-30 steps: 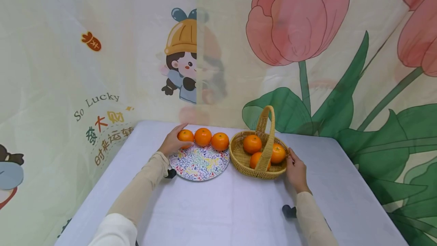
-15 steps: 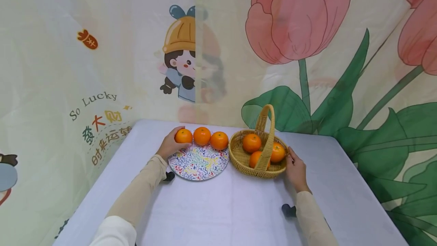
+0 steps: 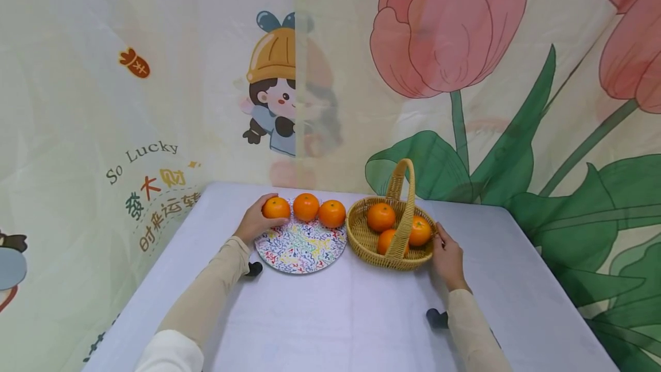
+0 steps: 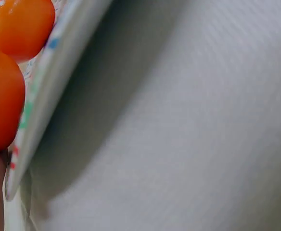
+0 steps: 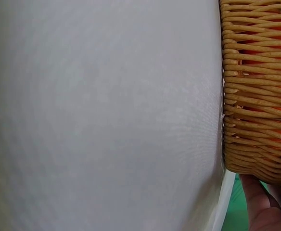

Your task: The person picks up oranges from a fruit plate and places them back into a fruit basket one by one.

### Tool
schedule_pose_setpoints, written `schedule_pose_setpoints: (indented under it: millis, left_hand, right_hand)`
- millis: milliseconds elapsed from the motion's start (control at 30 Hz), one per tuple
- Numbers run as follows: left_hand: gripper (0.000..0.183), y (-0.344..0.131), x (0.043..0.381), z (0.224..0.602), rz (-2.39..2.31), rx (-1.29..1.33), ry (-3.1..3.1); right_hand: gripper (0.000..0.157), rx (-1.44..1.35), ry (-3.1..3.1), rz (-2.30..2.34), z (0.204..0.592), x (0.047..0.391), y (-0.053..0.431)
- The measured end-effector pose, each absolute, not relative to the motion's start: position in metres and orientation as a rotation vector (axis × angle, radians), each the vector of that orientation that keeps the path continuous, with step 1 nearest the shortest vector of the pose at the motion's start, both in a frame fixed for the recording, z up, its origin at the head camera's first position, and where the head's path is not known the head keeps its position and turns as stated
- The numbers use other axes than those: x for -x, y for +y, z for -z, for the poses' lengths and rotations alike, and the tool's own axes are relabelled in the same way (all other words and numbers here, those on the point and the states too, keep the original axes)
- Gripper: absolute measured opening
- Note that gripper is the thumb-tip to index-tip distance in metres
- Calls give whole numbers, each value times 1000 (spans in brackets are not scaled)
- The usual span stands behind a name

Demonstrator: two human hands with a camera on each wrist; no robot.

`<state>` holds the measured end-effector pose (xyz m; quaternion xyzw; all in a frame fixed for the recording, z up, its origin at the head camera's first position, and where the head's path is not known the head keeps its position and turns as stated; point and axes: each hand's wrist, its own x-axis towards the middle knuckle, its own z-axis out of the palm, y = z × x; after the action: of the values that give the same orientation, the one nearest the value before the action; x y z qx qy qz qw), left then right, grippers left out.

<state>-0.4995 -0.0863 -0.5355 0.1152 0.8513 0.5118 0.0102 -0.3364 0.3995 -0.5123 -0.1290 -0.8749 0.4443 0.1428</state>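
Observation:
My left hand (image 3: 256, 220) holds an orange (image 3: 276, 208) at the back left of the round plate (image 3: 301, 248), which has a multicoloured squiggle pattern. Its thumb lies along the near side of the fruit. Two more oranges, a middle one (image 3: 306, 207) and a right one (image 3: 332, 213), sit in a row along the plate's back. Just right of the plate stands a wicker basket (image 3: 369, 251) with a tall handle and three oranges inside. My right hand (image 3: 448, 257) grips the basket's right end; in the right wrist view its fingers (image 5: 258, 202) meet the wicker, partly hidden beneath it.
A white cloth covers the table (image 3: 310, 320). Behind it hangs a printed curtain (image 3: 330, 73) with tulips and a cartoon figure. Dark wrist-camera parts (image 3: 437, 319) show beside the right forearm.
My left hand has shifted slightly left with the orange, widening the gap to the middle orange. The right hand and basket have stayed in place.

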Motion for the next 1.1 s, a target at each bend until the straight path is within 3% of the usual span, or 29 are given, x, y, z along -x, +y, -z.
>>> schedule_pose_setpoints:
  millis: [267,1100]
  left_hand:
    - [89,-85,498,518,-1661,-356,2613]
    - [77,-34,487,466,-1673,-767,2569]
  right_hand:
    - [49,366,-2522,-1255,511,336,402]
    - [48,344,-2522,-1284,511,336,402]
